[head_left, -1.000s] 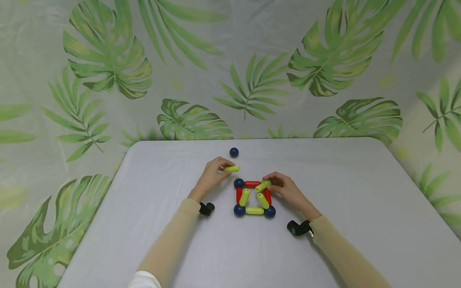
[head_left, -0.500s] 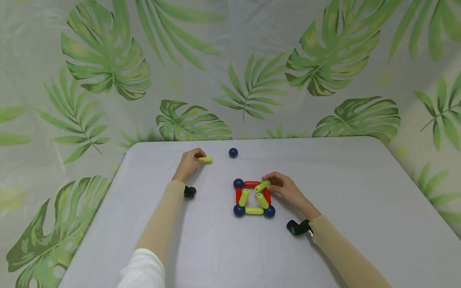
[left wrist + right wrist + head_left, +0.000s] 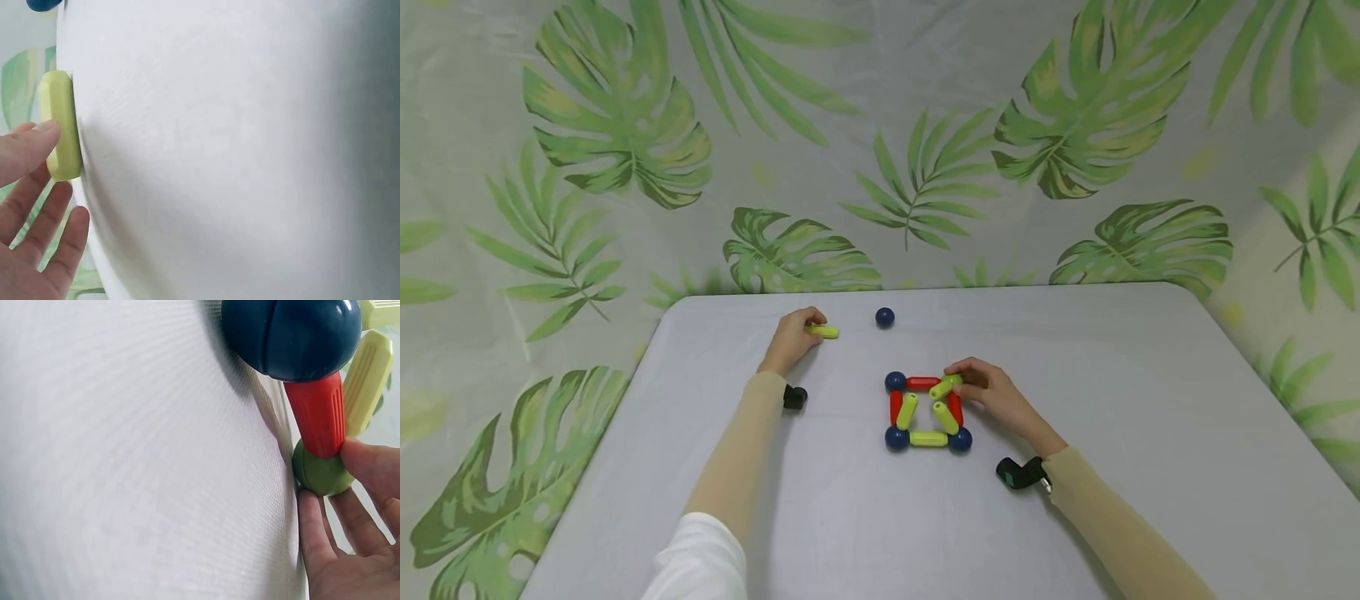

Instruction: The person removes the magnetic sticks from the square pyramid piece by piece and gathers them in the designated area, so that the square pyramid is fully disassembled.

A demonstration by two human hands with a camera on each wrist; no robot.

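Our left hand (image 3: 792,340) has thumb and fingers pinched on a loose yellow-green rod (image 3: 826,332), toward the bench's far left corner. We judge the rod light, stiff and hard to break, its smooth sides a little slippery. The pinch sits toward one end, leaving the other bare; we would hold it there or mid-length, keeping at least one tip free.

Our right hand (image 3: 992,392) is clamped on the green ball (image 3: 953,381), the frame's far right corner. The ball looks hard and smooth, so it could roll under a loose hold; thumb and fingers on opposite sides suit it. Whether the thumb also presses the tilted rod (image 3: 942,389) beside it, we can't quite tell.

Farther out, red rods, a near yellow-green rod (image 3: 928,439) and three blue balls complete the square, well in from the bench's side edges. Two slanted rods, left (image 3: 907,412) and right (image 3: 945,418), crowd its inside and could be knocked. A loose blue ball (image 3: 885,317) lies near the bench's far edge, right of our left hand, and might roll if bumped.
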